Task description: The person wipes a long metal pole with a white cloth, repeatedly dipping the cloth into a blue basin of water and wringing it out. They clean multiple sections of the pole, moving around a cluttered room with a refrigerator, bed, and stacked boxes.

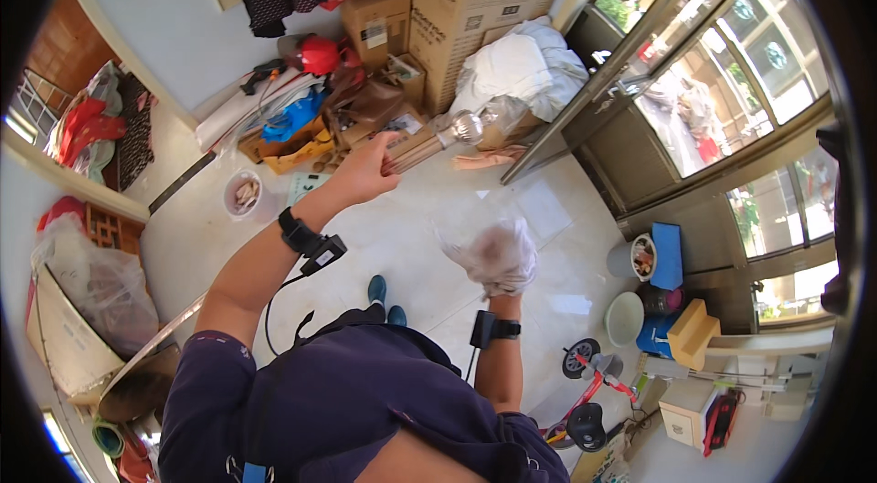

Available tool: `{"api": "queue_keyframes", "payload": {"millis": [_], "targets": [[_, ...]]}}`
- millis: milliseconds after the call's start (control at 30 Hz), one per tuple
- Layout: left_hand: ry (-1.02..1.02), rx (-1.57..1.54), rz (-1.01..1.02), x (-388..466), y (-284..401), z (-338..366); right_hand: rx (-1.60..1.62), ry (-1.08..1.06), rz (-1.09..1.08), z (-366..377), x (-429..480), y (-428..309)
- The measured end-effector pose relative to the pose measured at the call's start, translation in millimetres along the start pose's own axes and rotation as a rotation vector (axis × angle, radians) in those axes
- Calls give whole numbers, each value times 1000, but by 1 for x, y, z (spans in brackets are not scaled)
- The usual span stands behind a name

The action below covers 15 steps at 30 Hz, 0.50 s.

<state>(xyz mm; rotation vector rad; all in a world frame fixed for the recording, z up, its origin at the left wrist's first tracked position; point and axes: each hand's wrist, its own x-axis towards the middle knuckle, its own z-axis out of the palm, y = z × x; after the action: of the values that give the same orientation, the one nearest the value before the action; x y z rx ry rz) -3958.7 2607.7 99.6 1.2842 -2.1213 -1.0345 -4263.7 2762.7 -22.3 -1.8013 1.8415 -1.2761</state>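
Note:
My left hand is closed around one end of a pale brownish metal rod or tube. At its far end is a rounded, ribbed silver knob. A whitish crumpled cloth covers most of my right hand, which grips it over the tiled floor. That cloth is blurred, and the fingers under it are hidden. Both wrists wear black straps with small devices and cables.
Cardboard boxes, white bedding and bags crowd the far wall. A bin stands left of the floor. On the right are a metal-framed glass door, a bucket, a basin and a child's bike.

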Motion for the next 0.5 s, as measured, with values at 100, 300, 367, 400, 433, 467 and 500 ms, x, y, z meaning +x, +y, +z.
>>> {"api": "queue_keyframes", "payload": {"millis": [100,300,367,400,433,467,500], "targets": [[95,21,-30,-2,5,2,-100,2,-161,72,23,-50],[237,303,6,-31,25,22,960,-17,157,158,100,-115],[466,362,216,-69,19,12,863,32,64,167,108,-126],[465,406,169,-96,11,2,432,125,-162,165,110,-128],[516,440,203,-117,2,-9,425,153,-147,167,110,-133],[542,420,162,-133,-9,-23,561,145,-36,168,108,-139],[555,389,129,-144,-18,-35,481,94,94,168,106,-146]]}}
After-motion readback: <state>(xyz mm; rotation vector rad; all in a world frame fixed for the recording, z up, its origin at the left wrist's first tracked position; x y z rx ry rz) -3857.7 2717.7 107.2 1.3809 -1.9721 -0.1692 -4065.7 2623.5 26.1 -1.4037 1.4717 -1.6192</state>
